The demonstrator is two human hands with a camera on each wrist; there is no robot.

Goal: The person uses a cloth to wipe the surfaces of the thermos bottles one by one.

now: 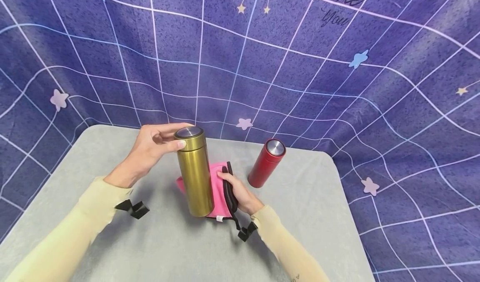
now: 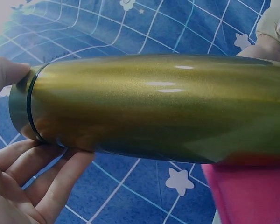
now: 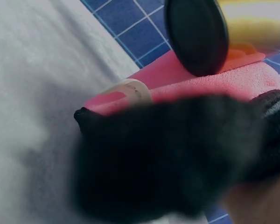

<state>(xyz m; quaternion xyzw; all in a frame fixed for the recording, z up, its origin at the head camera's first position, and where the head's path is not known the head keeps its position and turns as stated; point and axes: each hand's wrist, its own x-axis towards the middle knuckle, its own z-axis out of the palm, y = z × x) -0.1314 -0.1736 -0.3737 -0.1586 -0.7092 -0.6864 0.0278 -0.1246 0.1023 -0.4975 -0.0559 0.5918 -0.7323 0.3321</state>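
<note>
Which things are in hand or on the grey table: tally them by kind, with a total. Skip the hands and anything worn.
Flasks: 2 (gold cylindrical metallic flask, red cylindrical metallic flask)
Fabric pieces: 1 (pink fabric piece with black trim)
Total: 3

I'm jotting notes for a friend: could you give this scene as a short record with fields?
Left grip: holds glossy metallic-gold cylindrical flask by its lid end
Gold flask's base: black, visible from the right wrist
Right grip: holds soft pink fabric piece with black edging
Untouched: silver-topped metallic-red cylindrical flask, standing on pale-grey rounded-corner table
Backdrop: blue-purple fabric with star-and-grid pattern
</note>
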